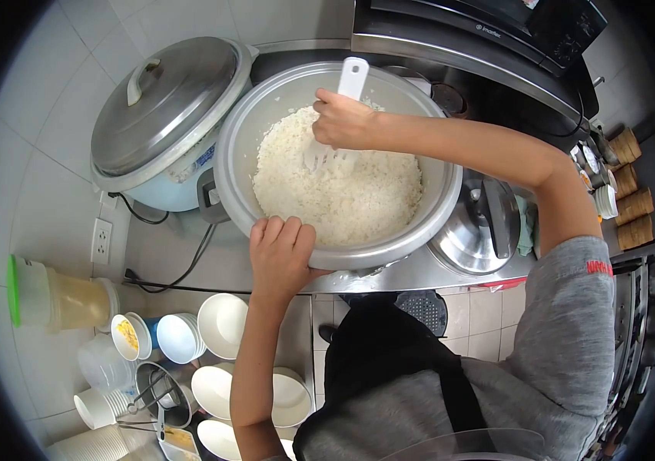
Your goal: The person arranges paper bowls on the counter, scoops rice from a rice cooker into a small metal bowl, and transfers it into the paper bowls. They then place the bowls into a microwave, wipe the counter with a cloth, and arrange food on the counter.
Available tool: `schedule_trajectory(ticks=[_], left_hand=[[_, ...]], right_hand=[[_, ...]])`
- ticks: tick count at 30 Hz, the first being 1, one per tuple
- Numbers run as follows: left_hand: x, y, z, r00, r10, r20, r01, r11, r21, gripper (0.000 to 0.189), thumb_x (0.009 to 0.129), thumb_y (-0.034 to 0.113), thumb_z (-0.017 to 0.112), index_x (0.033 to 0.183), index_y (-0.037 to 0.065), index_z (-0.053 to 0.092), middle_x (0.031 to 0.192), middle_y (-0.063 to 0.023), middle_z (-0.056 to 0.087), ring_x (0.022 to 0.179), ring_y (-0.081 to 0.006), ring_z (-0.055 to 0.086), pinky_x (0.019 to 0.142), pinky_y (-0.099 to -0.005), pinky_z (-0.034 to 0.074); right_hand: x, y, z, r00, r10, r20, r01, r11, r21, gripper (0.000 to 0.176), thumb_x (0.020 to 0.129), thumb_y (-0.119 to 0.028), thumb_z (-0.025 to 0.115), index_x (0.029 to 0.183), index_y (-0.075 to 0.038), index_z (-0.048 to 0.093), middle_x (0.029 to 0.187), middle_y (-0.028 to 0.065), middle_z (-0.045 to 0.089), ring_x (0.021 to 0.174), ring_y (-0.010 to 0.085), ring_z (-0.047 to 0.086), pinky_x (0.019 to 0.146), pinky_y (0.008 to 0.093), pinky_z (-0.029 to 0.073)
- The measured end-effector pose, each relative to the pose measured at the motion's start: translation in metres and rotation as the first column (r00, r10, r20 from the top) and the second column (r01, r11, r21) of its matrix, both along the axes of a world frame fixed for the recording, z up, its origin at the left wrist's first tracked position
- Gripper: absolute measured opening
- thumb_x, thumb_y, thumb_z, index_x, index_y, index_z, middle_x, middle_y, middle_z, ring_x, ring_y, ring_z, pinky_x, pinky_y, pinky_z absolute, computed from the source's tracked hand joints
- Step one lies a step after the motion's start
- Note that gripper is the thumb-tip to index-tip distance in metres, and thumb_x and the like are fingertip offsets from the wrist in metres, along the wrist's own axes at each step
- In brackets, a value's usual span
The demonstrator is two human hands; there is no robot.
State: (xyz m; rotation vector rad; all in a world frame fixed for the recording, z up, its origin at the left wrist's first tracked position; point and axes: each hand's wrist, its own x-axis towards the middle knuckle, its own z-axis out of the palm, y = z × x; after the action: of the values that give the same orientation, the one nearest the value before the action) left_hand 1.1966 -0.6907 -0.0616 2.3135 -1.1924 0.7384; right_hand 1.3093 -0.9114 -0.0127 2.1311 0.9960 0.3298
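Note:
A big metal pot [237, 165] holds a bed of cooked white rice [320, 200]. My right hand [343, 121] is closed around a white rice paddle [354, 77]; the handle's end sticks up above my fist and the blade is partly sunk in the rice. On the pot's near left rim, my left hand [285, 250] grips the edge with its fingers curled over it.
Left of the pot stands a rice cooker [166, 107] with its lid on. A metal lid [469, 238] lies on the counter at right. Several bowls [222, 324] and a lidded container [74, 296] sit at lower left. An oven [489, 34] is behind.

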Motion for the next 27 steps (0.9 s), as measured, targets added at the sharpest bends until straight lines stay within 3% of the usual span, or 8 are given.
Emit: schedule_trajectory(ticks=[8,14,17,20,21,24,27], left_hand=[[-0.003,-0.001,0.001,1.000,-0.006,0.013,0.007,0.999,-0.048,0.053,0.049,0.053,0.066,0.069,0.008,0.044,0.068,-0.0053,0.040,0.068,-0.0250,0.044,0.071,-0.0378,0.035],[-0.004,0.001,0.002,1.000,-0.023,0.012,0.024,0.998,-0.055,0.052,0.045,0.047,0.069,0.069,0.008,0.045,0.069,-0.0052,0.041,0.069,-0.0251,0.044,0.071,-0.0378,0.036],[-0.004,0.003,0.002,0.999,-0.032,0.015,0.033,0.998,-0.061,0.052,0.043,0.044,0.071,0.069,0.008,0.045,0.069,-0.0051,0.041,0.070,-0.0252,0.045,0.071,-0.0372,0.036],[-0.006,0.005,0.002,0.999,-0.051,-0.008,0.050,0.996,-0.071,0.051,0.042,0.043,0.072,0.069,0.008,0.046,0.069,-0.0050,0.042,0.070,-0.0252,0.045,0.071,-0.0370,0.035],[-0.005,0.007,0.004,0.998,-0.064,-0.016,0.063,0.996,-0.065,0.051,0.042,0.042,0.072,0.069,0.008,0.046,0.069,-0.0050,0.043,0.070,-0.0252,0.045,0.071,-0.0370,0.035],[-0.005,0.007,0.007,0.996,-0.086,0.011,0.086,0.991,-0.098,0.051,0.042,0.042,0.073,0.069,0.009,0.046,0.069,-0.0050,0.043,0.070,-0.0250,0.045,0.071,-0.0371,0.035],[-0.006,0.004,0.006,0.997,-0.073,0.021,0.075,0.990,-0.123,0.051,0.041,0.042,0.074,0.069,0.008,0.046,0.069,-0.0050,0.043,0.070,-0.0248,0.045,0.071,-0.0371,0.035]], right_hand=[[-0.021,-0.010,0.008,0.986,-0.122,-0.117,0.127,0.991,0.038,0.029,0.065,-0.046,0.069,0.064,-0.017,0.066,0.065,-0.0029,0.064,0.069,0.0137,0.058,0.073,0.0283,0.033],[-0.052,0.003,0.017,0.958,-0.215,-0.192,0.214,0.977,-0.026,0.034,0.065,-0.050,0.069,0.064,-0.016,0.066,0.063,-0.0014,0.063,0.065,0.0150,0.059,0.072,0.0294,0.034],[-0.077,0.011,0.022,0.966,-0.096,-0.240,0.102,0.995,0.015,0.040,0.065,-0.052,0.068,0.065,-0.012,0.063,0.057,0.0008,0.058,0.065,0.0169,0.057,0.074,0.0304,0.037],[-0.084,0.010,0.045,0.910,-0.230,-0.346,0.223,0.973,-0.061,0.040,0.066,-0.053,0.067,0.065,-0.013,0.064,0.057,0.0001,0.058,0.064,0.0177,0.057,0.074,0.0302,0.037],[-0.080,0.006,0.052,0.894,-0.314,-0.319,0.304,0.949,-0.083,0.035,0.068,-0.048,0.066,0.065,-0.013,0.064,0.058,-0.0009,0.059,0.065,0.0176,0.059,0.073,0.0301,0.037],[-0.030,-0.043,0.019,0.952,-0.241,0.190,0.257,0.964,-0.064,0.027,0.068,-0.041,0.067,0.066,-0.014,0.065,0.058,-0.0012,0.059,0.065,0.0170,0.060,0.069,0.0305,0.038],[-0.004,-0.069,-0.016,0.930,-0.280,0.239,0.302,0.951,-0.061,0.022,0.066,-0.034,0.068,0.068,-0.013,0.066,0.061,0.0008,0.062,0.066,0.0175,0.062,0.066,0.0310,0.040]])
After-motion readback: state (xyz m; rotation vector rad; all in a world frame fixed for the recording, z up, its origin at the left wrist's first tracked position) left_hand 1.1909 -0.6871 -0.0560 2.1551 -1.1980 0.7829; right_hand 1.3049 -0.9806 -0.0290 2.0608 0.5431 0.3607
